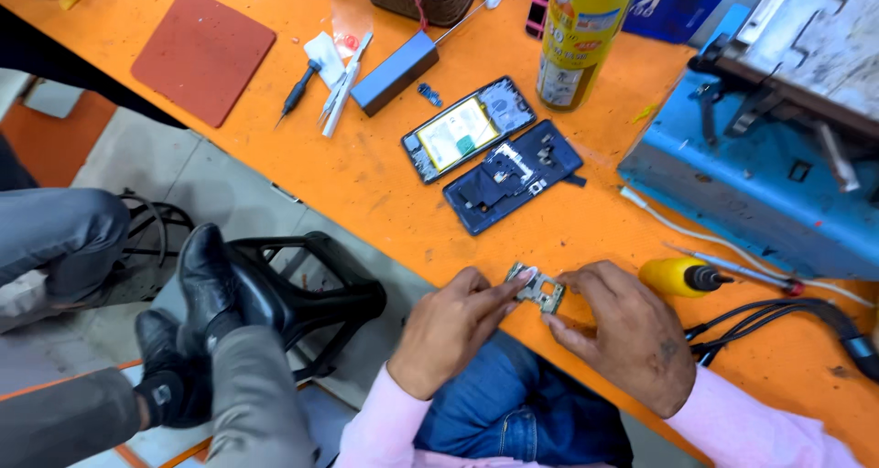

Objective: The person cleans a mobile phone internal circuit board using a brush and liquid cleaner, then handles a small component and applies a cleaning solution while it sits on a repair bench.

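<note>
Here, head view: a phone lies dismantled on the orange workbench [385, 189].
Step in hand: judged as handling a small metal bracket [537, 288] at the bench's near edge.
Left hand [449, 331]: fingertips pinched on the bracket's left end.
Right hand [627, 326]: fingers narrow, steadying its right side.
Nearby: opened phone body [467, 129], dark back frame [513, 177], yellow-handled screwdriver [682, 277] just beside the right hand.
Next move: probably calls for a firm pinch and a light touch on so small a part.

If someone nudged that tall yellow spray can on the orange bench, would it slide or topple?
The spray can stands upright, tall and narrow, so a push near its top would probably tip it. Being round, it would then likely roll across the bench, perhaps toward the opened phone beside it.
</note>
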